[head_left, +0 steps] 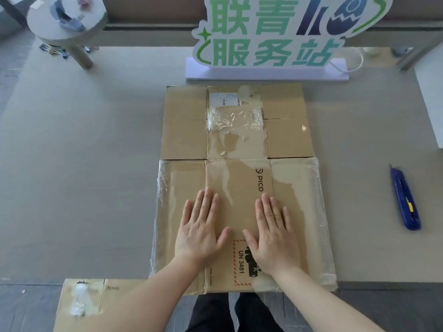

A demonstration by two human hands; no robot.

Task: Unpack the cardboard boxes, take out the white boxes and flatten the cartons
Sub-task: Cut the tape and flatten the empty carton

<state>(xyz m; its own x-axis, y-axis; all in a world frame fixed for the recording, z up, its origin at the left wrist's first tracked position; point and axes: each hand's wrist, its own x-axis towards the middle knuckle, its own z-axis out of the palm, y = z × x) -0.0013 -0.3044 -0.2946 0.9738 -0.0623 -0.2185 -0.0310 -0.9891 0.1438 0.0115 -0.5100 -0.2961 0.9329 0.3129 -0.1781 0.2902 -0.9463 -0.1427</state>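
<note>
Carton [239, 178] labels: "PICO", "UN 3481"

A blue utility knife [405, 199] lies on the beige table [84, 152]; a green-lettered standing sign [268, 37] sits behind, a round grey stool [67, 22] far left.

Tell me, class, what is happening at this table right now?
A person presses the left hand and right hand, palms flat, on a flattened carton lying on the table. A blue utility knife lies apart to the right. Another flattened carton sits at the near left. No white boxes are visible.
</note>
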